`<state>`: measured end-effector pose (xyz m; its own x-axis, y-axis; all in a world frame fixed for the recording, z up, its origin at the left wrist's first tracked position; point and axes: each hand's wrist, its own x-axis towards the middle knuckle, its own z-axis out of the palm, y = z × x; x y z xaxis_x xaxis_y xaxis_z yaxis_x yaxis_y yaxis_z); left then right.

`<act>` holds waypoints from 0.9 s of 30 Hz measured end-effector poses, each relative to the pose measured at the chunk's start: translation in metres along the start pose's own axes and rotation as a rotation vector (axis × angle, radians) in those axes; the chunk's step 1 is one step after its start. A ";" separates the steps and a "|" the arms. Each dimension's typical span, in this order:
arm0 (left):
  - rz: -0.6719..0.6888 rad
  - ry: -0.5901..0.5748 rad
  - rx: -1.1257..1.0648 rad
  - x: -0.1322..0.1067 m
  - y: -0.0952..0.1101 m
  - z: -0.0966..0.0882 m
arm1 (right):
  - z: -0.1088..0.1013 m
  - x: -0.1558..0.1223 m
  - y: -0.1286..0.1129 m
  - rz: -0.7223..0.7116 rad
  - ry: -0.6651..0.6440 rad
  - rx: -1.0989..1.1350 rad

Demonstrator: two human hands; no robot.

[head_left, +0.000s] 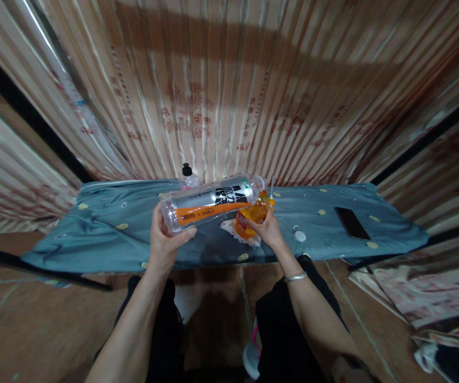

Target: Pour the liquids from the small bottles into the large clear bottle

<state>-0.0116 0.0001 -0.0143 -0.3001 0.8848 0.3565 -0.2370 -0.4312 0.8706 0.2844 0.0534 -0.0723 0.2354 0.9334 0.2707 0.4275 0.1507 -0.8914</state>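
One clear plastic bottle (209, 205) is gripped near its base by the left hand (168, 242), with the thumb laid along the near side and the fingers hidden behind. It is held above the desk (105, 239), tipped on its side, its mouth turned to the right. By the right hand (269, 227) a smaller orange bottle (256, 211) is grasped, just beside the clear bottle's neck end; whether the two are touching cannot be told. Little weight should be felt in the clear bottle, since no liquid can be made out in it; its thin wall would probably be dented by a hard squeeze and could prove slippery, so a light hold around the base or middle is advised. How full the orange bottle is cannot be told; it is best taken round its body. Beneath it, a crumpled white cloth (227, 227) is spread. Farther right, a white disc (300, 236) and a dark phone (352, 223) are laid. At the far edge, left of centre, a black-capped bottle (188, 172) is placed before the curtain (221, 111).
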 end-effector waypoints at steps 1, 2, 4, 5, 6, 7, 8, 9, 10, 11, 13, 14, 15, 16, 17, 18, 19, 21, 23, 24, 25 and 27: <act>0.004 0.006 0.001 0.000 -0.001 0.000 | 0.000 0.000 0.001 0.003 0.003 -0.006; 0.006 0.009 0.004 0.000 -0.002 0.000 | 0.000 0.000 0.001 0.003 0.004 -0.008; 0.006 0.003 0.009 0.001 -0.003 -0.001 | 0.000 0.000 0.002 -0.002 0.001 -0.003; 0.006 -0.002 0.011 0.001 -0.003 -0.001 | 0.001 0.000 0.002 -0.005 0.000 0.001; 0.006 -0.004 0.011 0.001 -0.003 -0.001 | 0.001 0.000 0.002 -0.008 0.000 0.002; 0.007 -0.005 0.010 0.001 -0.003 -0.001 | 0.001 0.000 0.001 -0.010 0.001 0.002; 0.009 -0.003 0.008 0.001 -0.002 -0.001 | 0.001 0.000 0.001 -0.012 0.002 0.001; 0.009 -0.001 0.005 0.001 -0.002 0.000 | 0.001 0.000 0.001 -0.013 0.003 0.001; 0.009 0.000 0.004 0.001 -0.001 0.000 | 0.001 0.000 0.001 -0.013 0.003 0.002; 0.007 0.002 0.003 0.001 -0.001 0.000 | 0.001 0.000 0.001 -0.012 0.002 0.004; 0.004 0.005 0.005 0.001 0.000 0.000 | 0.001 0.000 0.000 -0.006 0.000 0.007; 0.004 0.005 0.006 0.001 0.001 0.000 | 0.000 0.000 0.000 -0.002 -0.001 0.009; 0.004 0.002 0.007 0.001 0.001 0.000 | 0.000 0.000 0.000 -0.001 -0.002 0.011; 0.004 0.000 0.007 0.001 0.001 0.001 | 0.000 0.000 -0.001 0.000 -0.003 0.013; 0.004 -0.002 0.006 0.001 0.001 0.001 | 0.000 0.000 -0.001 -0.001 -0.004 0.016; 0.004 -0.001 0.005 0.001 0.001 0.001 | 0.000 -0.001 -0.001 0.000 -0.006 0.017; 0.004 0.002 0.004 0.001 0.000 0.001 | 0.000 -0.001 -0.002 0.001 -0.009 0.017; 0.005 0.010 0.003 0.001 0.000 0.000 | 0.000 0.000 -0.002 0.001 -0.013 0.013; 0.005 0.014 0.005 0.001 -0.001 0.000 | 0.000 0.000 -0.001 -0.009 -0.013 0.014; 0.005 0.013 0.007 0.001 -0.001 0.000 | 0.001 0.000 -0.001 -0.015 -0.010 0.016; 0.005 0.011 0.010 0.001 -0.002 0.000 | 0.001 -0.001 -0.001 -0.019 -0.005 0.016; 0.006 0.007 0.017 0.001 -0.002 0.000 | 0.001 -0.001 0.000 -0.019 0.006 0.015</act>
<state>-0.0118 0.0019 -0.0152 -0.3081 0.8809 0.3593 -0.2196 -0.4333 0.8741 0.2832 0.0532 -0.0729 0.2325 0.9286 0.2893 0.4185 0.1730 -0.8916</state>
